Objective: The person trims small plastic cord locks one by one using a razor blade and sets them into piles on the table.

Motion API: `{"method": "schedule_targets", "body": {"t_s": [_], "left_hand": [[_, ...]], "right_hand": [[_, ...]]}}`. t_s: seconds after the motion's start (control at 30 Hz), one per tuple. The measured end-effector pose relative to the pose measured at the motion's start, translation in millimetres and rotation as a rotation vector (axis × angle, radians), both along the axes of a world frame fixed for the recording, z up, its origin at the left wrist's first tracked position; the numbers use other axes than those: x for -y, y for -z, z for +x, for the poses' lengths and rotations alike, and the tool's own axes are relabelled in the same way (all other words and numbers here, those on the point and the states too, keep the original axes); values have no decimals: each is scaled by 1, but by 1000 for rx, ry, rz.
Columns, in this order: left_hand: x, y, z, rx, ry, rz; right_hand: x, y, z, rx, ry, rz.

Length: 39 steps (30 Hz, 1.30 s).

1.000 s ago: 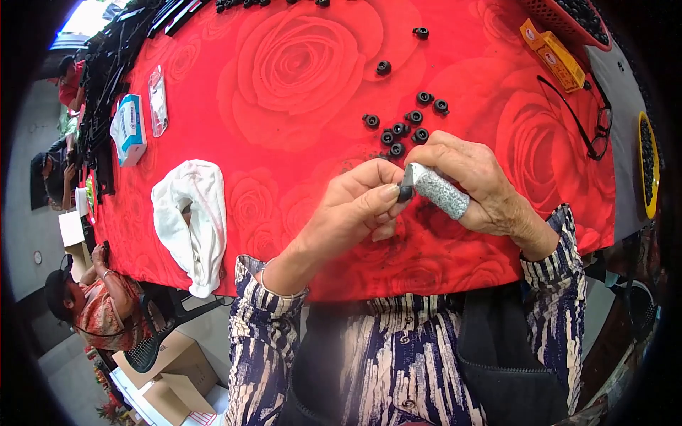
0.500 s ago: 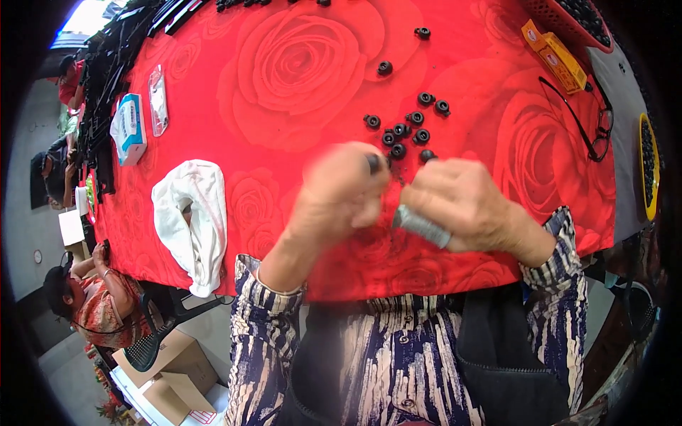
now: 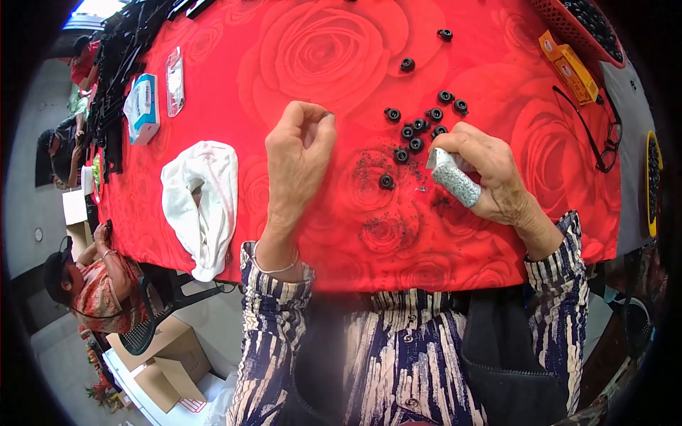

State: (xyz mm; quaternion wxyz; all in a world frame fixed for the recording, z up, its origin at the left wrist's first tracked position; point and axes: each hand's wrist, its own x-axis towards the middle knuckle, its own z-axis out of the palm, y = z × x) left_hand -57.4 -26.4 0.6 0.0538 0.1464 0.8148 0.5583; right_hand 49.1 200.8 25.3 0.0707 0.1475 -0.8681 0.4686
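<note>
While a loose cluster of small black ring-shaped fittings (image 3: 421, 126) is spread over a rose-printed red tablecloth (image 3: 355, 266), two bare hands are held above the cloth, one to each side of that cluster. The left hand (image 3: 302, 145) is raised well to the cluster's left, its fingers curled and the tips of thumb and forefinger brought close together; a speck of something dark can be made out there, but whether anything is being pinched cannot be told. Just to the cluster's right, on its near side, a short tool (image 3: 457, 183) with a silver-speckled handle is gripped in the right hand (image 3: 494, 163), its thin, pale tip pointed toward the fittings. A single fitting (image 3: 386, 182) is seen at the cluster's near-left edge, and dark crumbs (image 3: 387, 226) are scattered on its near side. Two more fittings (image 3: 407, 64) are set apart on the cluster's far side. Well to the cluster's left, a crumpled white cloth (image 3: 217, 206) is laid, and farther left a blue-and-white tissue pack (image 3: 144, 110) is placed. Well to the cluster's right, black-framed eyeglasses (image 3: 609, 148), a yellow-orange carton (image 3: 570, 71) and a red basket (image 3: 577, 34) of black pieces are arranged.
</note>
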Motion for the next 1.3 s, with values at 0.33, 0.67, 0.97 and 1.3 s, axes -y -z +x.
{"method": "schedule_targets", "body": {"t_s": [0.33, 0.67, 0.97, 1.3], "left_hand": [[-8, -9, 13, -381, 370, -74], [-23, 6, 14, -416, 545, -129], [-19, -12, 32, 404, 397, 303], [-19, -15, 38, 707, 504, 480]], "right_hand": [[3, 6, -1, -31, 0, -10], [1, 10, -2, -61, -1, 22], [4, 10, 1, -111, 31, -67], [5, 12, 3, -71, 50, -103]]}}
